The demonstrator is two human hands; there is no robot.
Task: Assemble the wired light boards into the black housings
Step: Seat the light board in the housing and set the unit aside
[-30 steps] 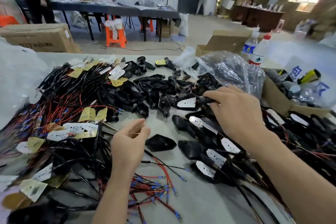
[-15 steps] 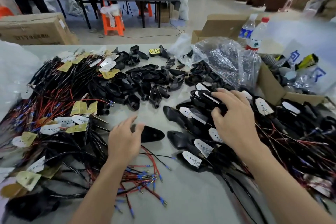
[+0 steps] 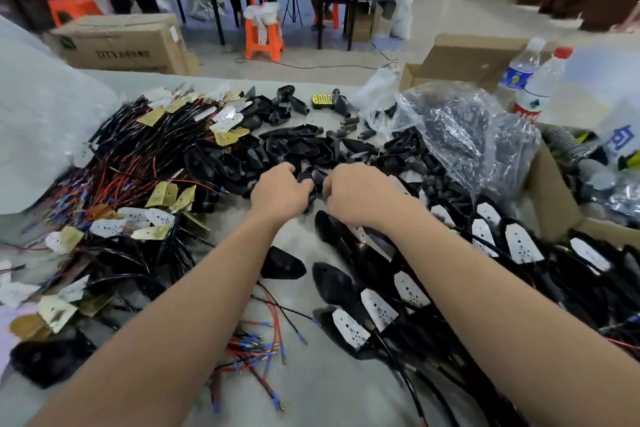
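Both hands meet at the near edge of the heap of empty black housings (image 3: 294,149) in the middle of the table. My left hand (image 3: 278,189) curls its fingers round a black housing (image 3: 307,178). My right hand (image 3: 358,192) has curled fingers at the same housing from the right; its fingertips are hidden. Wired light boards (image 3: 138,218) with red and black wires lie piled at the left. Finished housings with white boards (image 3: 408,288) lie in rows at the right. A single black housing (image 3: 282,263) lies between my forearms.
A clear plastic bag of black parts (image 3: 464,135) sits behind the right row. An open cardboard box (image 3: 554,191) and two water bottles (image 3: 533,83) stand at the right. Loose wire ends with blue tips (image 3: 256,350) lie near the front. A white bag (image 3: 38,114) bulges at the left.
Both hands moved forward and together to the housing heap. My right hand left the finished row; my left hand passed over the single housing and took hold of one from the heap.
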